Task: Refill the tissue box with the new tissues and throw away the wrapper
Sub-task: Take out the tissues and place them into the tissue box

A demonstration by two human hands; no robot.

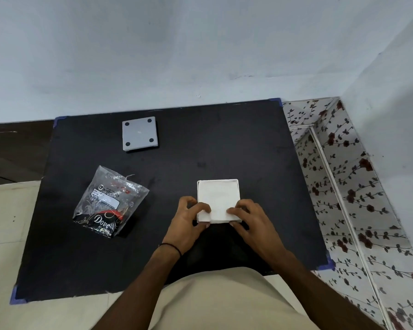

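Observation:
A white square tissue box stands on the black mat, filled with a stack of white tissues. My left hand grips the stack's near left corner, fingers pressing on top. My right hand holds the near right corner the same way. The empty clear plastic wrapper, printed with a label and black-and-red design, lies crumpled on the mat to the left, apart from both hands. A grey square lid with dark round feet at its corners lies at the back of the mat.
The mat has blue taped corners and rests on a pale tiled floor. A white wall rises behind it. A floral-patterned surface runs along the right. My beige-clad lap is at the mat's near edge.

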